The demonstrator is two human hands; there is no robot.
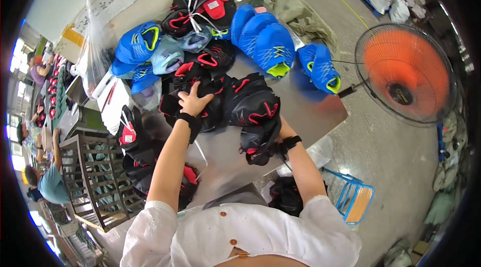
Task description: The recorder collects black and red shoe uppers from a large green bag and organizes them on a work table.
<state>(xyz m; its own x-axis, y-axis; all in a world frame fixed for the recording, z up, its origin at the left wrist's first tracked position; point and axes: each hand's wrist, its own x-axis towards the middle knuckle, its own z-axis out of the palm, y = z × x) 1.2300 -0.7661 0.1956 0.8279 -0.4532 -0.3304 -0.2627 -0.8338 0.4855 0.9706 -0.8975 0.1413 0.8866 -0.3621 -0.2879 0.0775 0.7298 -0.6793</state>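
Observation:
On a metal table [320, 108] lies a heap of shoe uppers. My left hand [195, 100] has its fingers spread and presses down on black uppers with red linings [213, 111]. Just right of it, my right hand [286, 130] grips the side of a stack of black shoe uppers with red trim [258, 111]; the stack partly covers its fingers. Behind my hands are a tied black and red bundle [218, 6], light blue-grey uppers [167, 56], and blue uppers with yellow-green linings, some at the left [135, 41] and some nested in a row [273, 46].
A large orange-bladed fan [403, 74] stands right of the table, close to a blue upper [320, 69] at the edge. More black uppers [133, 137] lie by my left arm, beside a slatted crate [95, 167]. A blue-framed stool [353, 199] is at the lower right. Other people work far left.

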